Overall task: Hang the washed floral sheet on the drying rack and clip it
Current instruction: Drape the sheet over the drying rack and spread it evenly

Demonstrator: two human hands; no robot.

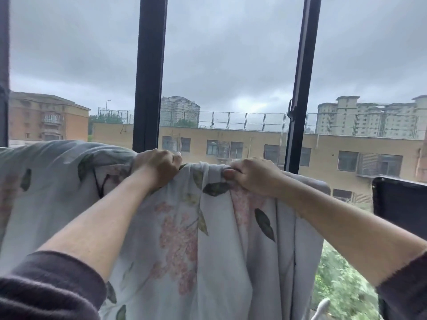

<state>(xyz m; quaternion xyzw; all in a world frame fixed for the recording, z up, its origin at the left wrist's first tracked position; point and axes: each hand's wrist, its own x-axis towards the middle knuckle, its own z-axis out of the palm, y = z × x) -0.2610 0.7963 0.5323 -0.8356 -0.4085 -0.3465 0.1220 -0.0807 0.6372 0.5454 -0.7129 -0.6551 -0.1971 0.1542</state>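
The left hand (159, 167) and right hand (250, 175) both grip the bunched top edge of the floral sheet (184, 239), fingers curled tight; the sheet hangs before the window frame (150, 77).

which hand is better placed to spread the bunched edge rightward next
Right, probably: the right hand grips the gathered edge of the floral sheet nearest that side, while the left hand can anchor it.
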